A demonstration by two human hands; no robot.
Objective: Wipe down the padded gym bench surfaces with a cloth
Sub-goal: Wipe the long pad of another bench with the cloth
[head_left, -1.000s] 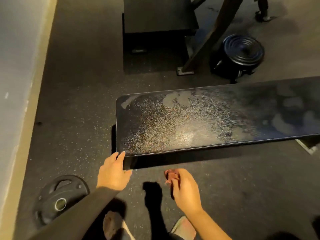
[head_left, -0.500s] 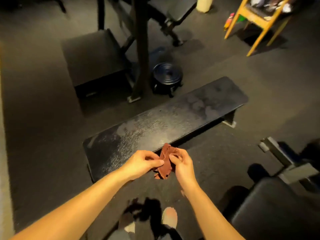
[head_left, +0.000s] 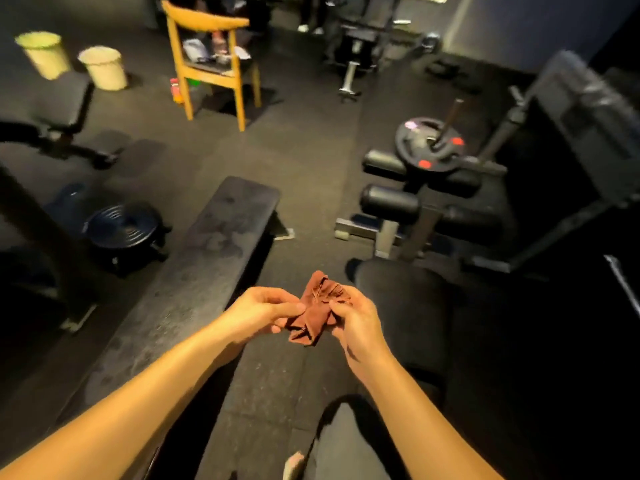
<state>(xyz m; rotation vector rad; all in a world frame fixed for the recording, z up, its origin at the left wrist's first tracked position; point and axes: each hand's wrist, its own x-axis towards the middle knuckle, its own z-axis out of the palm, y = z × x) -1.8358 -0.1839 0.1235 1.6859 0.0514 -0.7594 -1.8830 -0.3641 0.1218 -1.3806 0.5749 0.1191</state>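
Two hands: head view, both raised in front of the body, both on the cloth, forearms bare.
Left hand (head_left: 258, 311): fingers curled in, thumb and forefinger pinch the cloth's left edge.
Right hand (head_left: 356, 323): fingers curled, thumb and fingertips pinch the cloth's right side.
Cloth (head_left: 317, 308): reddish-brown, crumpled, bunched between the two hands; held in the air, touching no pad; sits over the strip of floor (head_left: 277, 382) between the flat bench and the padded seat.
Flat bench (head_left: 194, 282): long, black, runs from lower left up to centre, just left of the hands; pale smudges and dusty patches on its top.
Padded seat (head_left: 401, 306): black, just right of the right hand.
Roller pads (head_left: 388, 202): two, beyond the seat, under a weight plate (head_left: 427, 143) with red marks.
Plate stack (head_left: 124, 226): dark, on the floor left of the flat bench.
Chair (head_left: 211, 64): wooden, far back; items on it too blurred to tell.
Buckets (head_left: 104, 67): two, pale, far back left.
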